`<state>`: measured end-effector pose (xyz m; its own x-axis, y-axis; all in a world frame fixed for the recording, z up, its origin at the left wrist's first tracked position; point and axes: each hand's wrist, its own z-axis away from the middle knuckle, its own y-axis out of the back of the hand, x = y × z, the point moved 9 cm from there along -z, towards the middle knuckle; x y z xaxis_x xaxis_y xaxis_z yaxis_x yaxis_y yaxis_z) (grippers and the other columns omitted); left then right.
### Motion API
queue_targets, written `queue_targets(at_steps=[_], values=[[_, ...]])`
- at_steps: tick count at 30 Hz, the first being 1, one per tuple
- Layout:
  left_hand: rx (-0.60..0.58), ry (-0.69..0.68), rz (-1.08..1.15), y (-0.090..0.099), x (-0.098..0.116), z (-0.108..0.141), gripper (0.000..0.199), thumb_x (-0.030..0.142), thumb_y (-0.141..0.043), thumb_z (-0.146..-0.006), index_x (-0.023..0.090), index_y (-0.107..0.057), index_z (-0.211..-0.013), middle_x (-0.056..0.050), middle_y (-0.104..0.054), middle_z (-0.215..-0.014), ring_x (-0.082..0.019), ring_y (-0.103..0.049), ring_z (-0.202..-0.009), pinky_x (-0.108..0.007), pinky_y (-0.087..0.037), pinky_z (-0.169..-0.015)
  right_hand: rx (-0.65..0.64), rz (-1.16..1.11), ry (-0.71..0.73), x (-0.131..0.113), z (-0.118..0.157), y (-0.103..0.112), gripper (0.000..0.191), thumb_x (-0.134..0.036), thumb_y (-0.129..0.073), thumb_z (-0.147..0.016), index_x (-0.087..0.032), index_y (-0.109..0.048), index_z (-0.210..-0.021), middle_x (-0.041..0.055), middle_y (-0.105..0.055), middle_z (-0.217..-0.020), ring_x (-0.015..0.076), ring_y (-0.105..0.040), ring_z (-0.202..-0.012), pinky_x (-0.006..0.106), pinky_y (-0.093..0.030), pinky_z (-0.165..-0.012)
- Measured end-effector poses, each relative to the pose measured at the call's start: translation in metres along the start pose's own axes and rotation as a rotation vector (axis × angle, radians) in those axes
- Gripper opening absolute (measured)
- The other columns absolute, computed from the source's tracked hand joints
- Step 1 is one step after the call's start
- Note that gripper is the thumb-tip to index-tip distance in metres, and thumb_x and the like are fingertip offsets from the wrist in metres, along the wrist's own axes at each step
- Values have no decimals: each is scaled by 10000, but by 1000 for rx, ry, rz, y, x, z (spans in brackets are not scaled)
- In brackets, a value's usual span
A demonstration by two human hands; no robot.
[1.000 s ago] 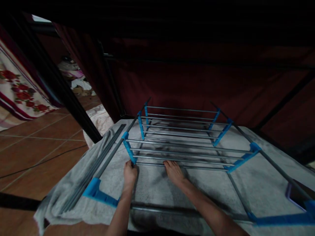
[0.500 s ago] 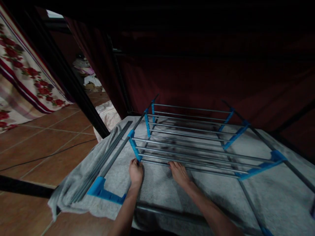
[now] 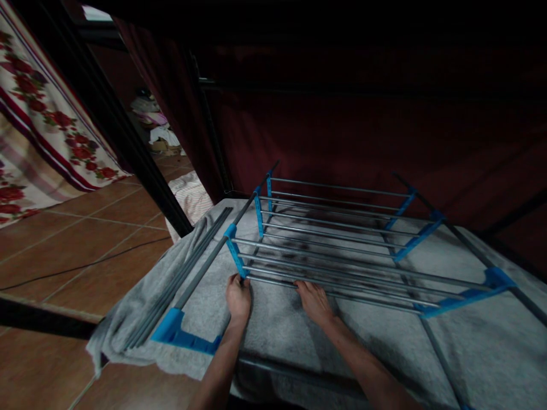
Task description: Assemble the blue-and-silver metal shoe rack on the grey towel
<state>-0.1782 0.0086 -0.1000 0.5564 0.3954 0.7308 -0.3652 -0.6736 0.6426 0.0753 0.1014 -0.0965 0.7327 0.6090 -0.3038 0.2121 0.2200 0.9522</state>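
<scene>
A rack of grey tubes with blue plastic brackets lies on a grey blanket point(image 3: 273, 336), its thin metal bars running crosswise between two sides. My left hand point(image 3: 238, 297) closes around the lower end of a blue bracket point(image 3: 236, 255), where the lowest bar meets it; the fingertips are partly hidden. Farther right, my right hand point(image 3: 314, 302) pinches that same metal bar point(image 3: 273, 281) from the near side. The bar's far end reaches the right blue bracket point(image 3: 465, 299). Nearer me on the left tube, another blue bracket point(image 3: 183, 340) carries no bars and passes behind my left forearm.
Several loose grey tubes point(image 3: 182, 279) lie along the blanket's left side. Dark bed-frame posts point(image 3: 141, 162) rise at the left, and a dark red curtain point(image 3: 342, 136) hangs behind the rack. A black cable point(image 3: 85, 265) crosses the tiled floor point(image 3: 51, 245).
The view has shifted slightly, and the rack's right side appears a little farther right. Both hands keep their places on the bracket and bar.
</scene>
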Motion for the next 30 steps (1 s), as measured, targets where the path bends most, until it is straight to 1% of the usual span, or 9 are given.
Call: queue_targets(at_steps=[10,14,18,23,26,30], values=[[3,-9,-5,0,1,1,195,235,-515,-852,149,-667,-939,-151,-667,-1029,-287,-649,-1002,-424,-506,-960,-8,-6,36,-4,0,6,397,-190,-353,-1028,-269,-629,-1301,58,-658,-1331,205,-627,-1170,315,-426,-1001],[6,-8,-3,-1,-1,1,209,257,-515,-859,148,-672,-942,-147,-668,-1022,-277,-651,-979,-409,-514,-941,-19,3,26,-3,-1,6,416,-172,-353,-1020,-263,-624,-1322,62,-640,-1367,213,-622,-1184,326,-427,-1008],[9,-8,0,-1,-1,1,222,262,-514,-857,146,-683,-942,-146,-669,-1019,-269,-654,-963,-396,-516,-935,-32,5,30,-4,-2,5,425,-164,-358,-1012,-263,-630,-1323,76,-644,-1360,213,-622,-1192,331,-432,-1016],[5,-3,5,-1,0,1,240,272,-503,-867,146,-689,-952,-152,-668,-1040,-276,-649,-974,-408,-509,-953,-26,18,48,-5,-3,4,450,-133,-348,-997,-284,-645,-1300,57,-641,-1372,209,-623,-1190,330,-434,-1019],[0,3,8,-1,0,1,245,263,-505,-860,143,-692,-965,-156,-670,-1054,-281,-645,-982,-416,-503,-964,-18,28,50,-4,-3,2,474,-110,-348,-985,-275,-626,-1332,60,-637,-1378,206,-629,-1174,328,-434,-1018],[-2,20,15,0,2,2,271,267,-490,-863,142,-691,-995,-159,-671,-1081,-276,-648,-975,-413,-508,-954,-16,48,60,-5,-2,1,456,-136,-347,-1002,-272,-616,-1343,63,-640,-1372,209,-630,-1163,338,-436,-1016]])
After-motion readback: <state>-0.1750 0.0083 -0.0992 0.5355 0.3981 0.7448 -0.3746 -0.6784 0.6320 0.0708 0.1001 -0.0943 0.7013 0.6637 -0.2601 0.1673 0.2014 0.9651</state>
